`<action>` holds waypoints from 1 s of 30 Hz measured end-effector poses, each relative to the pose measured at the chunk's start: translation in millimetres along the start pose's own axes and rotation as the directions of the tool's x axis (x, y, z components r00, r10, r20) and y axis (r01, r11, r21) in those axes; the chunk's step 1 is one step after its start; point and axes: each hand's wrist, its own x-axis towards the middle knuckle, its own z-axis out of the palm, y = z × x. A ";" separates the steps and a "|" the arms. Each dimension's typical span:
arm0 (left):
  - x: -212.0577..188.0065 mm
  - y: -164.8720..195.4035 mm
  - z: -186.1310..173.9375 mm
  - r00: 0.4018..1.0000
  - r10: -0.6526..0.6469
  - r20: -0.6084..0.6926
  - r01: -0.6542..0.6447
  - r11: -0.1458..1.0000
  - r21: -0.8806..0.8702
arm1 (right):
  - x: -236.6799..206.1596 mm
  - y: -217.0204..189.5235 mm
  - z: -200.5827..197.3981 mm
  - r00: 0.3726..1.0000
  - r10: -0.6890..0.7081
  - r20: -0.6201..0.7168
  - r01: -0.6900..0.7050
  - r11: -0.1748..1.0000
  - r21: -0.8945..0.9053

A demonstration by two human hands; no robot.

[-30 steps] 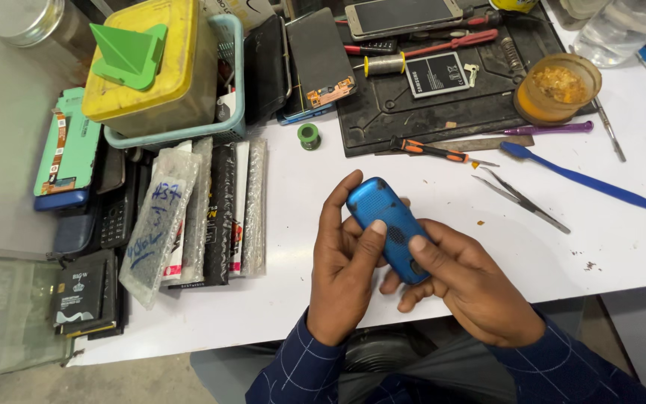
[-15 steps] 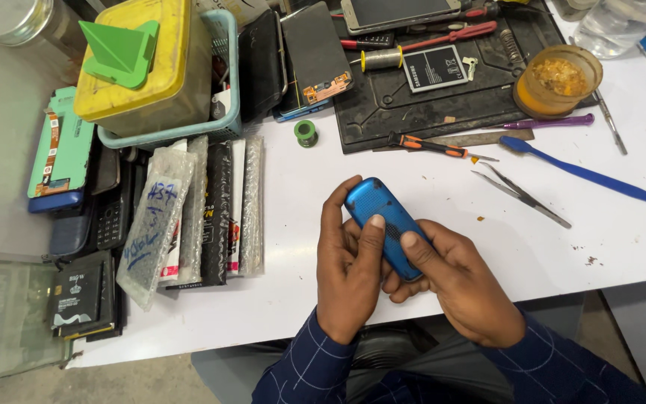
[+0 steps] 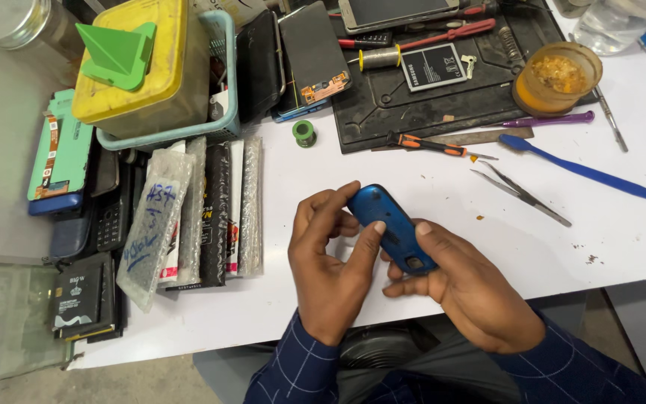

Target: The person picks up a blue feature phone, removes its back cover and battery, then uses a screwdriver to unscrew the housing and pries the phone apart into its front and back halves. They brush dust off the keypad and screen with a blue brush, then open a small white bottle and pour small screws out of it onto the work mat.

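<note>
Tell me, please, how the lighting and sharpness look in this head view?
Head view: soft, even light on the white table; both hands, left and right, and the blue phone are sharp; faint shine on the phone's back; short shadows beneath the tweezers; slight wide-angle bending towards the edges.

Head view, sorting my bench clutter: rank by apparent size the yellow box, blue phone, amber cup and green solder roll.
1. yellow box
2. blue phone, though nearer the camera
3. amber cup
4. green solder roll
</note>
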 end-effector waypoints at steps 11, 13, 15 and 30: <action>18.9 -20.5 7.9 0.980 -0.180 0.087 0.200 0.873 -0.445 | 10.1 11.5 2.5 0.907 -0.418 -0.049 0.308 0.739 -0.599; 20.7 -24.1 9.0 0.981 -0.171 0.095 0.195 0.853 -0.483 | 12.1 14.0 -0.2 0.896 -0.441 -0.043 0.335 0.738 -0.586; 23.3 -27.7 9.1 0.987 -0.135 0.089 0.161 0.845 -0.509 | 16.5 16.8 -1.6 0.878 -0.478 -0.029 0.381 0.734 -0.561; 25.6 -50.3 13.6 0.977 0.208 0.037 -0.181 0.916 -0.359 | 23.1 28.8 1.1 0.804 -0.594 -0.031 0.497 0.700 -0.513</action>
